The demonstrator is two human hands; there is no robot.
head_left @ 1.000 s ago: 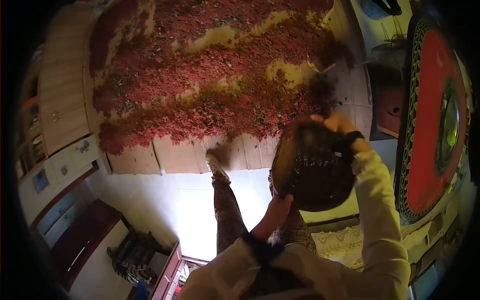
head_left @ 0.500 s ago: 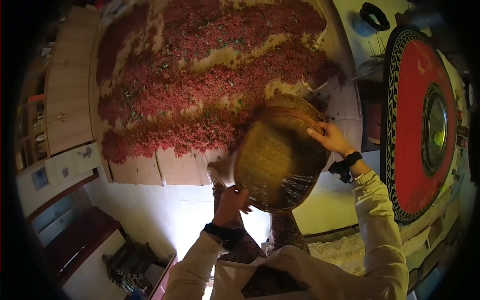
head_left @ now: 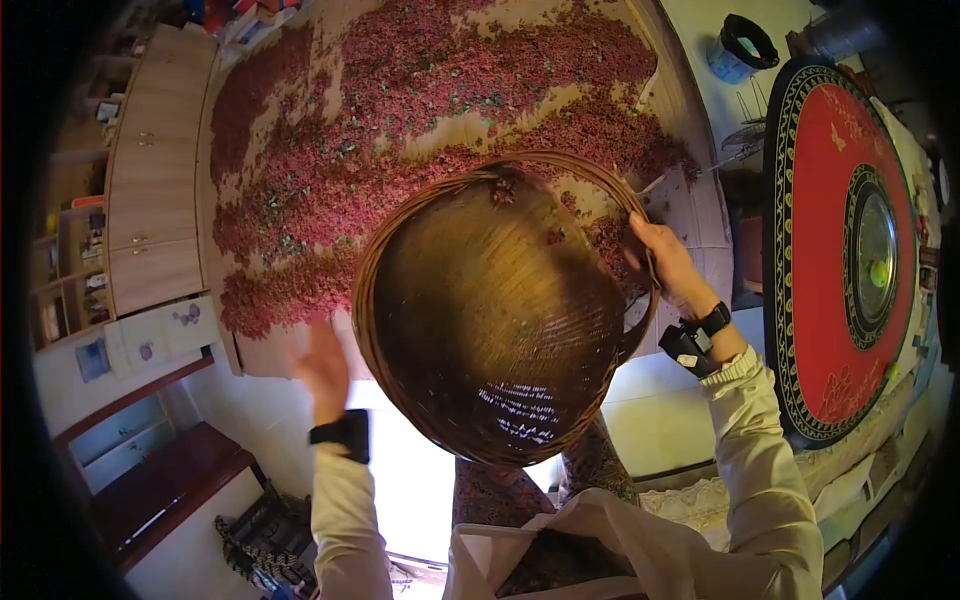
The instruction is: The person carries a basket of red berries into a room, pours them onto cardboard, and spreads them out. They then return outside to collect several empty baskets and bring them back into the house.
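Over cardboard sheets (head_left: 690, 215) spread with small red peppercorns (head_left: 430, 150), the right hand (head_left: 675, 265) grips the rim of a round wicker basket (head_left: 490, 300), its fingers closed around the edge near the handle. A few dark red clusters (head_left: 503, 190) cling inside, by the far rim. The left hand (head_left: 322, 370) is apart from the basket on its left, fingers blurred, so how wide they stand cannot be told. To the right stands a red round table (head_left: 835, 250) with a glass disc (head_left: 875, 260) at its centre.
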